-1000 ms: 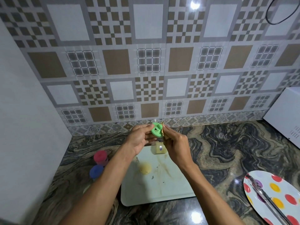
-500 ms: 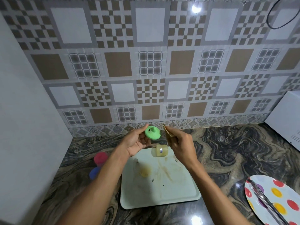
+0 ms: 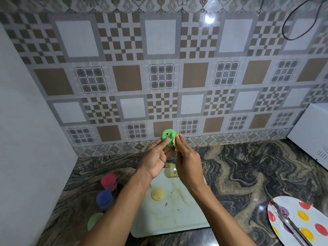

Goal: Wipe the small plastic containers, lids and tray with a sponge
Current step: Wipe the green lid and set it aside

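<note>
My left hand (image 3: 156, 157) holds a round green lid (image 3: 168, 138) up by its edge in front of the tiled wall. My right hand (image 3: 188, 162) pinches a thin tan sponge (image 3: 177, 142) and presses it against the lid's right side. Below the hands lies the pale stained tray (image 3: 177, 215) with a yellow lid (image 3: 157, 193) on it and a small clear yellowish container (image 3: 172, 172) at its far edge, partly hidden by my right hand.
Left of the tray stand a red-lidded container (image 3: 108, 181) and a blue-lidded container (image 3: 104, 198); a pale green container (image 3: 95, 221) peeks out beside my left forearm. A spotted plate (image 3: 301, 222) with metal tongs (image 3: 291, 226) lies at lower right. A white appliance (image 3: 312, 132) stands at right.
Half a second ago the hands were apart; now my right hand has brought the sponge back against the green lid, and both hands sit slightly higher.
</note>
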